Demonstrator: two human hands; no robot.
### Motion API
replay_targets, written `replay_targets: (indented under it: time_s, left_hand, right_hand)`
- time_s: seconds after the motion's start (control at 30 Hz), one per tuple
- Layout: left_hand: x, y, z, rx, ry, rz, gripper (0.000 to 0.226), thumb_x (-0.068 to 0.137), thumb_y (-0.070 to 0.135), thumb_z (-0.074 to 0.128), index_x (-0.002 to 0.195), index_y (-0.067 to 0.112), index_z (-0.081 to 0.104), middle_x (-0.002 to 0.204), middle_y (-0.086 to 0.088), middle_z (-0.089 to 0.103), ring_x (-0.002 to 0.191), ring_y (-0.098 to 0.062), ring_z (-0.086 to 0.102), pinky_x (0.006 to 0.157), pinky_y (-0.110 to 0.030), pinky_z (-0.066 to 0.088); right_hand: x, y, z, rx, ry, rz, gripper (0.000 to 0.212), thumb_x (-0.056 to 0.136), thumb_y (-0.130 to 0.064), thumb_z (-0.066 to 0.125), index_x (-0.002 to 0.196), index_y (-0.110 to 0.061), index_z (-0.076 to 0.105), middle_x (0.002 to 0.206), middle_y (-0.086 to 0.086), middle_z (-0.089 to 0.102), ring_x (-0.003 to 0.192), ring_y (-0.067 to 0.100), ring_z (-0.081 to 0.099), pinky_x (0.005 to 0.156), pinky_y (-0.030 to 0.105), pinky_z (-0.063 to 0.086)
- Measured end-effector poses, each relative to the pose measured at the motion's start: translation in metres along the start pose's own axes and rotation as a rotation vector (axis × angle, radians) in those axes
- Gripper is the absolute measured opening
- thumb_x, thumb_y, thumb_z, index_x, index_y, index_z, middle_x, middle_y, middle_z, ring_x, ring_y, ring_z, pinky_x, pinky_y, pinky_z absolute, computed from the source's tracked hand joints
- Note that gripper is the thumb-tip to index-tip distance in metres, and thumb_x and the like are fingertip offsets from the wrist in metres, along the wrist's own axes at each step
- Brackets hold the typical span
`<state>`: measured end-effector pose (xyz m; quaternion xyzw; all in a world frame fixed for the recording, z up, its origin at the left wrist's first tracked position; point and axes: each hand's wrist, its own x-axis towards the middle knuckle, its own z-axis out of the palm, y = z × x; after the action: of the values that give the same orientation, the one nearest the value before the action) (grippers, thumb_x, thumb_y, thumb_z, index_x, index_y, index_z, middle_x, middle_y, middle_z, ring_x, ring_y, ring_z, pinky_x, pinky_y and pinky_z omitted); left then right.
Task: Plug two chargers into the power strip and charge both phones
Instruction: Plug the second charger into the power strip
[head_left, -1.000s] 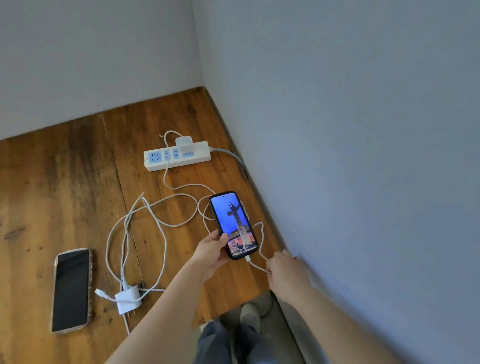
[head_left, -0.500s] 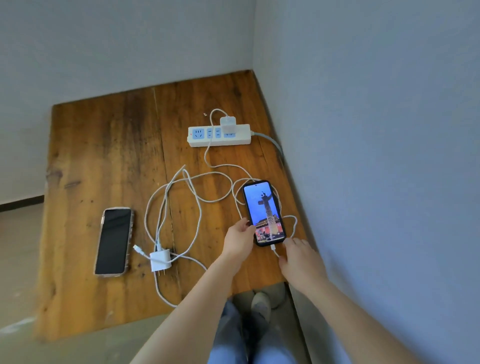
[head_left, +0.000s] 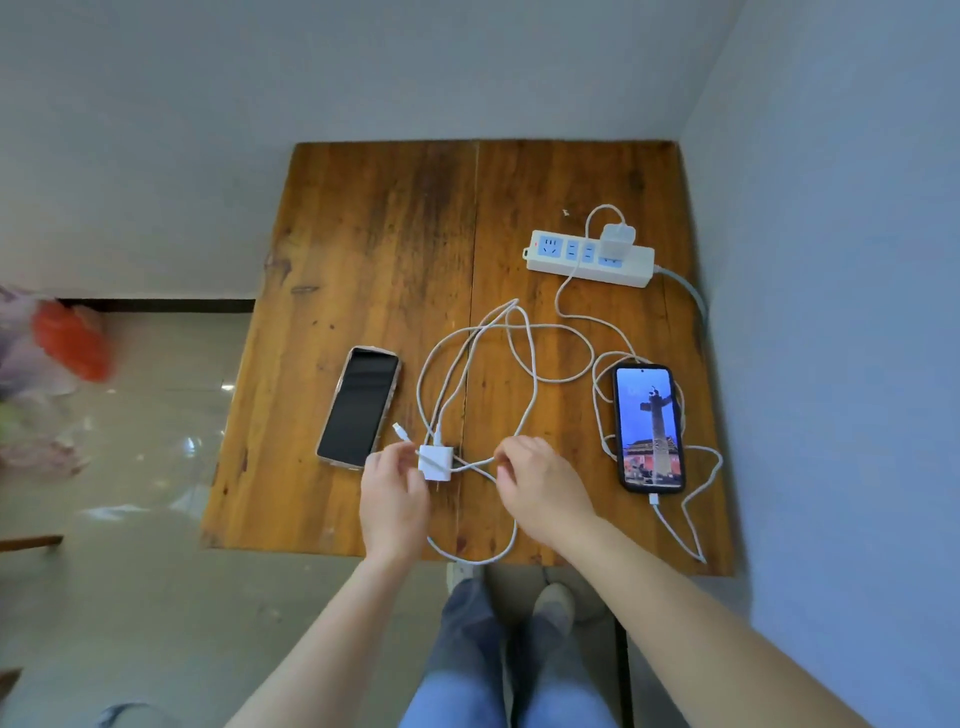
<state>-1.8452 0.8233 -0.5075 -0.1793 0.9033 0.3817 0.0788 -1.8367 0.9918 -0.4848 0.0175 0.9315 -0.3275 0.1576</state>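
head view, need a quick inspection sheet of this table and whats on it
surface: worn wooden table set in a wall corner
job's things: power strip with one plugged charger; lit phone cabled at its near end; dark phone uncabled; loose charger unplugged
clutter: nothing seen
hands: left hand at the loose charger, grip unclear; right hand pinches a white cable
cables: white loops tangled between the phones; grey lead leaves the strip rightward
surroundings: grey walls; tiled floor with a blurred red object
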Motion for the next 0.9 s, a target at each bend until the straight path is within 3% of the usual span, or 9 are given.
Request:
replay_targets:
  time_s: [0.1, 0.23, 0.43, 0.53, 0.63, 0.7, 0.77, 0.83, 0.9]
  left_hand:
    - [0.005, -0.036, -0.004, 0.182, -0.15, 0.019, 0.038, 0.092, 0.009, 0.047, 0.129, 0.015, 0.053, 0.13, -0.003, 0.054, 0.119, -0.02, 0.05, 0.094, -0.035, 0.046]
    - [0.009, -0.065, -0.006, 0.416, -0.322, 0.271, 0.056, 0.091, 0.011, 0.051, 0.145, 0.017, 0.035, 0.153, -0.001, 0.033, 0.14, -0.019, 0.029, 0.108, -0.032, 0.033]
    - [0.015, -0.081, -0.012, 0.491, -0.39, 0.392, 0.064, 0.091, 0.009, 0.047, 0.149, 0.022, 0.025, 0.157, 0.008, 0.017, 0.143, -0.006, 0.009, 0.103, -0.022, 0.036]
    - [0.02, -0.08, -0.014, 0.489, -0.418, 0.396, 0.064, 0.09, 0.011, 0.045, 0.15, 0.023, 0.022, 0.158, 0.009, 0.015, 0.143, -0.006, 0.009, 0.104, -0.023, 0.035]
    - [0.024, -0.075, -0.016, 0.492, -0.427, 0.38, 0.063, 0.09, 0.019, 0.046, 0.149, 0.026, 0.025, 0.156, 0.01, 0.02, 0.143, -0.006, 0.015, 0.099, -0.023, 0.041]
    - [0.027, -0.071, -0.018, 0.517, -0.425, 0.377, 0.06, 0.091, 0.022, 0.047, 0.148, 0.029, 0.029, 0.155, 0.012, 0.023, 0.141, -0.004, 0.018, 0.094, -0.022, 0.045]
    - [0.029, -0.067, -0.019, 0.537, -0.439, 0.377, 0.06, 0.09, 0.021, 0.047, 0.147, 0.031, 0.029, 0.155, 0.013, 0.024, 0.141, -0.003, 0.018, 0.092, -0.022, 0.047]
    - [0.029, -0.061, -0.02, 0.542, -0.465, 0.357, 0.059, 0.091, 0.024, 0.046, 0.147, 0.032, 0.028, 0.155, 0.014, 0.024, 0.141, -0.004, 0.019, 0.092, -0.023, 0.047]
    - [0.032, -0.054, -0.02, 0.534, -0.495, 0.297, 0.054, 0.092, 0.033, 0.044, 0.145, 0.033, 0.032, 0.154, 0.012, 0.028, 0.14, -0.007, 0.026, 0.093, -0.026, 0.048]
  right_hand:
    - [0.019, -0.024, 0.014, -0.04, -0.017, -0.079, 0.02, 0.097, -0.019, 0.045, 0.111, -0.016, 0.059, 0.104, 0.001, 0.06, 0.09, 0.012, 0.051, 0.069, 0.02, 0.042]
    - [0.044, -0.041, 0.029, -0.221, -0.073, -0.161, 0.037, 0.09, -0.007, 0.056, 0.126, -0.015, 0.055, 0.119, 0.005, 0.057, 0.106, 0.021, 0.049, 0.082, 0.03, 0.042]
    - [0.079, -0.05, 0.042, -0.705, -0.207, -0.309, 0.049, 0.084, -0.011, 0.065, 0.13, -0.015, 0.051, 0.14, 0.008, 0.046, 0.132, 0.026, 0.032, 0.104, 0.045, 0.029]
    - [0.086, -0.052, 0.043, -0.891, -0.279, -0.306, 0.052, 0.082, -0.02, 0.068, 0.131, -0.015, 0.049, 0.14, 0.009, 0.046, 0.134, 0.028, 0.029, 0.108, 0.051, 0.024]
    - [0.091, -0.054, 0.039, -1.008, -0.331, -0.337, 0.049, 0.082, -0.026, 0.068, 0.127, -0.014, 0.052, 0.129, 0.009, 0.055, 0.127, 0.028, 0.04, 0.11, 0.052, 0.018]
    - [0.092, -0.056, 0.036, -0.98, -0.394, -0.328, 0.035, 0.084, -0.021, 0.066, 0.117, -0.013, 0.056, 0.114, 0.008, 0.064, 0.112, 0.027, 0.054, 0.106, 0.045, 0.028]
    - [0.09, -0.058, 0.03, -0.842, -0.419, -0.191, 0.027, 0.084, -0.015, 0.065, 0.11, -0.013, 0.057, 0.107, 0.008, 0.066, 0.098, 0.027, 0.061, 0.081, 0.036, 0.04]
    - [0.086, -0.059, 0.023, -0.646, -0.357, 0.004, 0.029, 0.083, -0.016, 0.065, 0.111, -0.011, 0.057, 0.106, 0.011, 0.065, 0.093, 0.029, 0.062, 0.066, 0.033, 0.041]
    - [0.083, -0.058, 0.011, -0.483, -0.282, 0.121, 0.032, 0.082, -0.023, 0.066, 0.111, -0.011, 0.058, 0.107, 0.011, 0.066, 0.093, 0.03, 0.062, 0.062, 0.032, 0.043]
